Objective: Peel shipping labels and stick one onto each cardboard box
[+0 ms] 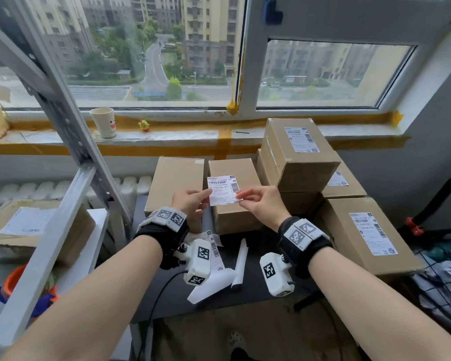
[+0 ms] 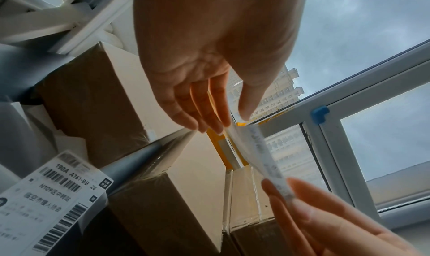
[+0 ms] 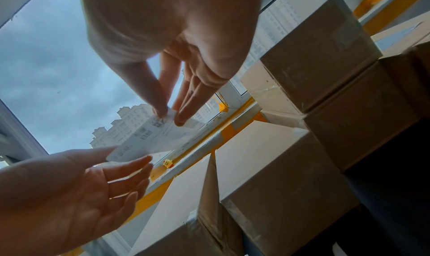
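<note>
left hand [image 1: 190, 203] and right hand [image 1: 264, 204] each pinch opposite edge of 1 shipping label [image 1: 223, 190], held above unlabelled cardboard box [image 1: 235, 204] mid desk [image 1: 253, 295].

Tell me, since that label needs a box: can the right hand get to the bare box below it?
Probably yes. The right hand hovers just above the bare box with nothing between them, but it pinches the label together with the left hand, so both must lower it.
</note>
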`<state>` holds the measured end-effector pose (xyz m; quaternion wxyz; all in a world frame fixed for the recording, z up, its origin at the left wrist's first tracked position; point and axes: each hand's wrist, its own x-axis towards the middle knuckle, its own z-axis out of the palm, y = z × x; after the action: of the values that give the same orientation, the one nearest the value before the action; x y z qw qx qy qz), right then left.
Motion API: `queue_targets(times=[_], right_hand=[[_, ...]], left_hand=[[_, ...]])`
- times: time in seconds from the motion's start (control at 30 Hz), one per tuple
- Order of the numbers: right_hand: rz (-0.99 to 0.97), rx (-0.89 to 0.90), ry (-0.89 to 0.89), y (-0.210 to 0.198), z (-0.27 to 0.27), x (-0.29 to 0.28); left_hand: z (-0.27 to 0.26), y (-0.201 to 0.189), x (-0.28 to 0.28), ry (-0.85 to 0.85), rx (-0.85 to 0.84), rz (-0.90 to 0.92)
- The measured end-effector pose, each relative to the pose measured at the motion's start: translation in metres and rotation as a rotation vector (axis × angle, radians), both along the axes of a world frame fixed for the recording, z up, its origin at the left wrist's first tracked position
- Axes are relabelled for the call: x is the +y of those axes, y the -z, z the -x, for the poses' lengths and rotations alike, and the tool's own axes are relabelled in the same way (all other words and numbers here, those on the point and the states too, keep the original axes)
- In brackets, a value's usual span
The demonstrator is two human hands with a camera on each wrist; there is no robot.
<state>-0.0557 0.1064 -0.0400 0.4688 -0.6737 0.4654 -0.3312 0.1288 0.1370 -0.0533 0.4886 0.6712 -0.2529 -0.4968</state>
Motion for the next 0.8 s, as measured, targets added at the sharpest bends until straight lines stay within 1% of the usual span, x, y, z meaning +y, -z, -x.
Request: queue_targets(times=[0.07,0.17,0.27,0.33,0.4,0.53,0.63,0.73,0.8], right_hand=[[0.007,0.026,-0.012,0.003,0.003,-0.003],[-0.014,0.072,-0.027,0.01,0.009,-0.013],[-0.045,0.067,-0.024,0.019,0.015,-0.025],[-0.052,0.065,-0.014,0.025,0.017,-0.033],[-0.066,0.032,-0.003,0.03,0.016,-0.043],[-0.062,-0.01,-0.013,0.036,0.015,-0.066],[-0.039,0.008,-0.039,0.039,0.014,-0.081],[-0.04,0.015,-0.056,0.045,0.014,-0.093],[-0.055,0.038,-0.062,0.047,0.014,-0.098]], left_hand=[[0.003,0.002,-0.004,0.019,-0.028,-0.008],[0.01,0.005,-0.013,-0.018,-0.098,0.001],[0.017,0.012,-0.025,-0.038,-0.146,-0.004],[0.022,0.02,-0.035,-0.069,-0.131,-0.026],[0.025,0.028,-0.045,-0.078,-0.122,-0.101],[0.032,0.039,-0.06,-0.024,-0.084,-0.22],[0.034,0.04,-0.072,-0.04,-0.026,-0.218],[0.033,0.038,-0.082,-0.074,0.009,-0.162],[0.032,0.038,-0.087,-0.08,-0.036,-0.132]])
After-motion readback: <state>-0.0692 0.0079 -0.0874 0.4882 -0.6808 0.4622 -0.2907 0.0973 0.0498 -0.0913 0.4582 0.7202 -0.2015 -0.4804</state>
